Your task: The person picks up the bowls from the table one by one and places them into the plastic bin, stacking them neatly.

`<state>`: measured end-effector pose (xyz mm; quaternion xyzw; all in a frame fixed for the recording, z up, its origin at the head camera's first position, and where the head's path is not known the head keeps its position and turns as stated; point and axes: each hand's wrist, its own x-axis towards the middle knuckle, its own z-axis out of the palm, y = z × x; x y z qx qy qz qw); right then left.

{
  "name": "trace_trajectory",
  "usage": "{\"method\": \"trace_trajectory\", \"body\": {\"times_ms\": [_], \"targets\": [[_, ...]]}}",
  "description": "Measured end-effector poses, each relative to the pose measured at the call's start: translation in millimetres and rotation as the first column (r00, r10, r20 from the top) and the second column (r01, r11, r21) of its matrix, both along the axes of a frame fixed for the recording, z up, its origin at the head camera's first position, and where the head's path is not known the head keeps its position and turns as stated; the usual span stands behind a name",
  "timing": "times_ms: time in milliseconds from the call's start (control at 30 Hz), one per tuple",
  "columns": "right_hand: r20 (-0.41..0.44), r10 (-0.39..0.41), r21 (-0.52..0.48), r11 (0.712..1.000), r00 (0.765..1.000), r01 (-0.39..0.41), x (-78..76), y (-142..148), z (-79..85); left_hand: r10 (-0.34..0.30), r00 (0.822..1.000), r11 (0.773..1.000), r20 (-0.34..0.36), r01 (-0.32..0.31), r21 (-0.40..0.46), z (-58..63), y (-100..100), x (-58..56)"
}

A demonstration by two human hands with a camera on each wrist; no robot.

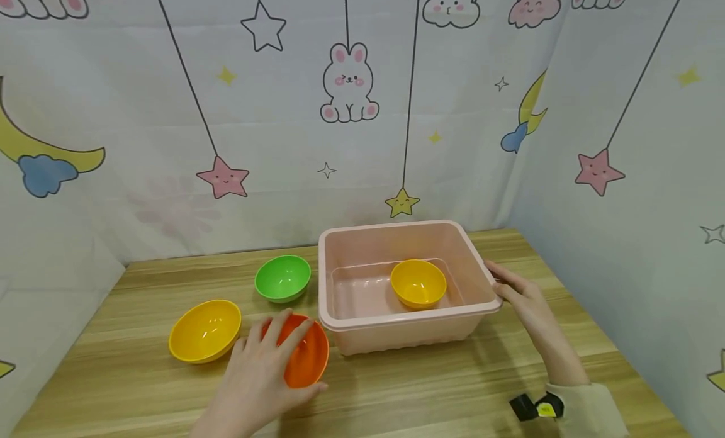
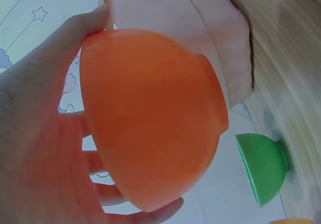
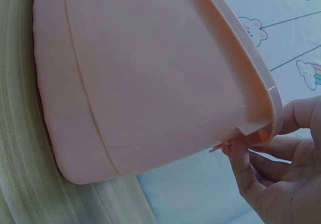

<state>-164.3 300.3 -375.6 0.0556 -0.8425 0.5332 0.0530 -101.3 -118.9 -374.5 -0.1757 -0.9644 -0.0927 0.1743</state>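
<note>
My left hand [image 1: 257,369] holds an orange bowl [image 1: 308,356] by its rim, with the thumb at one side and the fingers at the other. In the left wrist view the orange bowl [image 2: 150,113] appears raised off the table and tilted. To its right stands a pink plastic basin [image 1: 396,334], with a yellow bowl [image 1: 418,284] upright inside it. My right hand [image 1: 523,303] grips the basin's right rim; in the right wrist view the fingers [image 3: 246,171] curl under the rim.
A green bowl [image 1: 283,279] stands left of the basin near the back wall. Another yellow bowl [image 1: 205,332] is at the left on the wooden table [image 1: 124,375]. Patterned white cloth [image 1: 283,129] hangs behind and at both sides.
</note>
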Motion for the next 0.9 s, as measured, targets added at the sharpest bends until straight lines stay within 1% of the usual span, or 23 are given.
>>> {"method": "trace_trajectory", "body": {"times_ms": [267,367,533,800,900], "targets": [[0.001,-0.006,0.012,1.0,1.0,0.006,-1.2,-1,0.2,0.009,0.999,0.999,-0.053,-0.007,0.039,2.3,2,3.1],[0.004,-0.01,0.018,1.0,1.0,0.01,-1.9,-1,-0.2,0.013,0.998,0.999,-0.063,-0.01,0.048,3.6,2,3.4],[0.011,-0.014,0.021,1.0,1.0,0.014,-1.6,-1,0.4,0.022,0.998,0.999,-0.05,-0.019,0.049,5.9,2,4.0],[0.012,-0.015,0.024,1.0,1.0,0.015,-2.5,0,-1.2,0.042,0.998,0.997,-0.049,-0.039,0.062,11.1,2,5.9],[0.012,-0.014,0.024,1.0,1.0,0.014,-1.9,0,-1.2,0.041,0.997,0.997,-0.058,-0.037,0.066,12.7,3,5.6]]}}
